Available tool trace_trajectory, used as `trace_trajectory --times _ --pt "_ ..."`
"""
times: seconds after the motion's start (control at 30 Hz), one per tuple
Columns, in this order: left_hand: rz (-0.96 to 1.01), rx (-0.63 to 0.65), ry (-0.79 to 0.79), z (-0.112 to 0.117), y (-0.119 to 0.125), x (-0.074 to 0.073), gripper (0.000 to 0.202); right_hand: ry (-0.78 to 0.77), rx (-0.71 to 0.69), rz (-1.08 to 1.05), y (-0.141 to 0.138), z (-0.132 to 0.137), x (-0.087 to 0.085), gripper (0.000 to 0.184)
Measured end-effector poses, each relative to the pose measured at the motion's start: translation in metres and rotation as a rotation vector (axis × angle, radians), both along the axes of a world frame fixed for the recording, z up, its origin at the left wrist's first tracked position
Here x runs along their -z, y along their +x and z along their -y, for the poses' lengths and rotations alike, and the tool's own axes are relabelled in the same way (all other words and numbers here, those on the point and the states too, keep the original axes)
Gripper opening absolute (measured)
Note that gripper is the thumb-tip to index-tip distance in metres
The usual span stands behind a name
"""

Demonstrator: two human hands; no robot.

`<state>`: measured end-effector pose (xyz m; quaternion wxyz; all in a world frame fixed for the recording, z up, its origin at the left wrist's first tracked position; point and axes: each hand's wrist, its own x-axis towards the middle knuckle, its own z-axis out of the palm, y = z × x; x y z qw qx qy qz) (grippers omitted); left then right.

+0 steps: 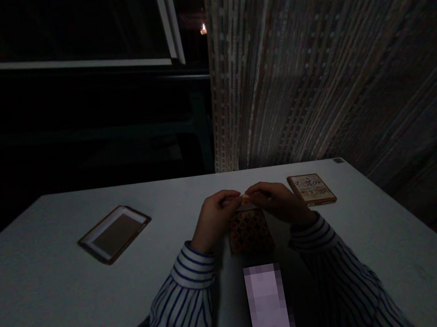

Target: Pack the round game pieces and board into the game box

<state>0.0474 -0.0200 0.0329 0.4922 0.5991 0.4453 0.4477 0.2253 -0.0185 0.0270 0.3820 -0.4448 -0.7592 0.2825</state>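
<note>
The room is dim. My left hand (215,215) and my right hand (277,201) meet above the middle of a white table (59,313). Both pinch a small yellowish piece (244,198) between their fingertips. Directly under the hands lies a square board with an orange and dark checker pattern (250,231). Striped sleeves cover both forearms.
A flat brown tray with a white rim (115,234) lies to the left. A patterned box lid or card (311,188) lies to the right of my right hand. A woven blind hangs behind the table on the right; the left background is dark.
</note>
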Motion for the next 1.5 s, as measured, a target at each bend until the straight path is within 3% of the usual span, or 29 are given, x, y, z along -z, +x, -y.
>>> trace_trajectory --times 0.47,0.9,1.27,1.5 --pt "-0.028 0.050 -0.014 0.0023 0.0008 -0.0021 0.017 0.058 -0.063 0.066 0.0019 -0.0014 0.0022 0.018" --pt "0.065 -0.006 0.006 0.0002 0.0004 -0.0013 0.025 -0.003 0.013 -0.028 -0.0024 0.0027 -0.0011 0.022" --pt "0.045 0.092 -0.039 0.0019 0.0008 0.0017 0.037 -0.042 0.013 -0.084 -0.0021 0.0000 -0.0003 0.014" --pt "0.004 0.078 0.010 0.0007 0.0008 0.0020 0.027 0.016 -0.014 -0.020 -0.0025 0.0016 -0.0032 0.017"
